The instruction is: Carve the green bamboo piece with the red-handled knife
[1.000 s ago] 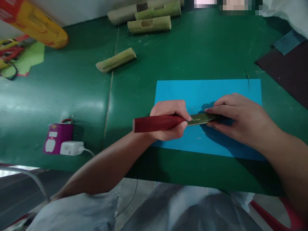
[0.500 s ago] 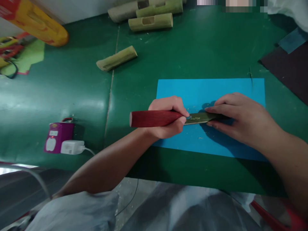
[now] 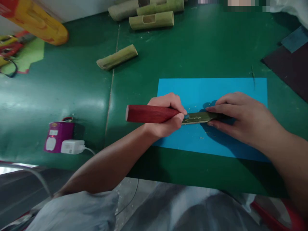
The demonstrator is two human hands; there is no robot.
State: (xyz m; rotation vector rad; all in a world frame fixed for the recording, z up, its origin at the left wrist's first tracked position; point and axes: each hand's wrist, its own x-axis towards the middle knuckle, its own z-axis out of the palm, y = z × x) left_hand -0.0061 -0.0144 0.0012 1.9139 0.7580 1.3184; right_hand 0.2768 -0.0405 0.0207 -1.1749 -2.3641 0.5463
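Observation:
My left hand (image 3: 166, 115) is closed round a tool with a thick red wooden handle (image 3: 149, 114); its tip rests on the near end of a thin green bamboo strip (image 3: 197, 117). My right hand (image 3: 240, 120) pinches the strip's far end and presses it flat on a blue sheet (image 3: 211, 93). Small shavings lie on the sheet around the strip. The tool's blade is mostly hidden under my left fingers.
A short bamboo piece (image 3: 117, 57) lies beyond the sheet on the green table (image 3: 72, 89), and several bamboo tubes (image 3: 151, 20) lie at the far edge. A purple device with a white charger (image 3: 62, 146) sits at the left front. Dark sheets (image 3: 288, 64) lie at the right.
My left hand and the red-handled tool have slid a little to the left along the strip. My right hand has stayed in place on the strip.

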